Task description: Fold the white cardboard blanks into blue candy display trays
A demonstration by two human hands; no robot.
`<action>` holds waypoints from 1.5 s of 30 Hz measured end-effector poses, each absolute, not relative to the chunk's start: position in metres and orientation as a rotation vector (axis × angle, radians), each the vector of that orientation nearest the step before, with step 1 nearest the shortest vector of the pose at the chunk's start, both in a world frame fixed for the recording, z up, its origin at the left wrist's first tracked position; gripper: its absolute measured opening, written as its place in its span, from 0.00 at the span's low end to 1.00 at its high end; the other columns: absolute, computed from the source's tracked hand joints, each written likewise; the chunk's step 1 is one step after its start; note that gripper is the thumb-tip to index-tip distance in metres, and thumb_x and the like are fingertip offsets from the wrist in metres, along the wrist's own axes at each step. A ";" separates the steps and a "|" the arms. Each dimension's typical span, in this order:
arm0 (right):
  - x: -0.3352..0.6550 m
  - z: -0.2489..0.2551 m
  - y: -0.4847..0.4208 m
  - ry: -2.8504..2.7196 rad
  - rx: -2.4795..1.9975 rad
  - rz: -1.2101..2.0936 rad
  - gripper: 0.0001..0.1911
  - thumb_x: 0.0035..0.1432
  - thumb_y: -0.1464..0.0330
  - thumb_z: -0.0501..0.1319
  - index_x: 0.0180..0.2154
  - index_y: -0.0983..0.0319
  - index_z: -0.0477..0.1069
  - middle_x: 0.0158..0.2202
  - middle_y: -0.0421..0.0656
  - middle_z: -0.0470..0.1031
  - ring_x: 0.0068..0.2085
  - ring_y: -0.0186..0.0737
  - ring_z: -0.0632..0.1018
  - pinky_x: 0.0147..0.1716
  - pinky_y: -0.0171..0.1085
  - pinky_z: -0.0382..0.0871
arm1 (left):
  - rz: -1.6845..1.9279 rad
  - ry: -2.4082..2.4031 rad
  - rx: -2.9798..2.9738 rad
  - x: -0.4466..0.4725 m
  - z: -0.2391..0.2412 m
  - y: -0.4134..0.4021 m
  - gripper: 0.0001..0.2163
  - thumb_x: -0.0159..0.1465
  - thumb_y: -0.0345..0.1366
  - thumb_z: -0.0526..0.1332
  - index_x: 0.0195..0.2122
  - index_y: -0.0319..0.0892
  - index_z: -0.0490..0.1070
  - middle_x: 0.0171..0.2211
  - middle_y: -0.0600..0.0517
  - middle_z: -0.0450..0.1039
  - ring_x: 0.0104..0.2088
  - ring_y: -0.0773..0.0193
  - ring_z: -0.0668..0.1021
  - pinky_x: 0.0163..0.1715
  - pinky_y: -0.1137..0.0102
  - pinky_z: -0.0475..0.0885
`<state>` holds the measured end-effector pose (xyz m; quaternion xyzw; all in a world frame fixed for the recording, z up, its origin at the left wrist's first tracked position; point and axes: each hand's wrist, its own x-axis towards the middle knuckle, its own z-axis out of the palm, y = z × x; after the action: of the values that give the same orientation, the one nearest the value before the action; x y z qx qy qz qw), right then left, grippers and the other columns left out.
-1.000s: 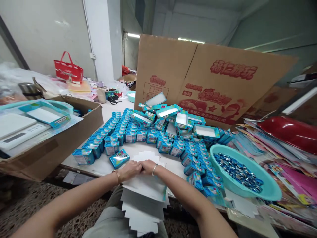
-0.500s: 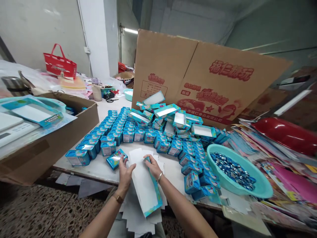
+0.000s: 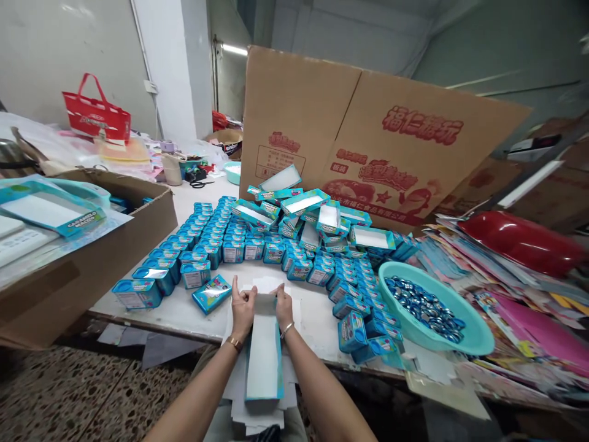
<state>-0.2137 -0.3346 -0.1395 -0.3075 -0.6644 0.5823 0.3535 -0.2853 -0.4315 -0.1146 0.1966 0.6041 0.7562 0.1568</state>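
My left hand (image 3: 242, 306) and my right hand (image 3: 282, 303) pinch the far end of a long cardboard tray blank (image 3: 264, 359), white inside with teal edges. Its side walls are folded up, and it lies over a stack of flat white blanks (image 3: 257, 405) that runs from the table edge onto my lap. Just left of my left hand a single teal packet (image 3: 211, 293) lies flat. Rows of small teal tins (image 3: 207, 239) stand beyond my hands, and folded teal trays (image 3: 317, 218) are piled behind them.
A teal bowl (image 3: 464, 341) of shiny blue-wrapped pieces sits at the right, with colourful printed sheets (image 3: 515, 294) beyond. A large cardboard sheet (image 3: 368, 135) stands behind the pile. An open carton (image 3: 110, 245) is at the left. A red bag (image 3: 96, 116) sits far back.
My hands rose from the stack of blanks, took one blank and folded its sides up into a tray shape. The view shifted slightly right.
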 end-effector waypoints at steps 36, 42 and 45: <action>-0.164 -0.071 -0.284 -3.054 -0.651 0.799 0.19 0.62 0.56 0.51 0.33 0.61 0.75 0.30 0.43 0.78 0.32 0.39 0.77 0.32 0.34 0.67 | 0.014 2.328 1.989 -0.296 -0.087 -0.475 0.31 0.60 0.20 0.43 0.65 0.43 0.47 0.39 0.39 0.73 0.38 0.54 0.76 0.36 0.64 0.68; -0.196 -0.070 -0.293 -3.141 -0.220 0.418 0.18 0.59 0.56 0.55 0.46 0.57 0.73 0.43 0.45 0.76 0.43 0.43 0.76 0.38 0.36 0.65 | 0.118 2.329 1.939 -0.310 -0.099 -0.462 0.28 0.61 0.23 0.43 0.65 0.37 0.46 0.39 0.39 0.73 0.39 0.53 0.75 0.36 0.64 0.67; -0.208 -0.079 -0.303 -3.255 -0.221 0.099 0.14 0.59 0.64 0.55 0.43 0.61 0.74 0.40 0.50 0.76 0.40 0.47 0.76 0.36 0.39 0.65 | 0.077 2.365 1.894 -0.310 -0.099 -0.460 0.29 0.62 0.22 0.42 0.65 0.37 0.44 0.38 0.39 0.73 0.38 0.53 0.75 0.35 0.64 0.66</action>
<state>-0.2078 -0.3027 -0.0787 -0.0675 -0.9954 0.0302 -0.0612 -0.3098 -0.4598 -0.0989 0.6239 0.7791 0.0254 0.0552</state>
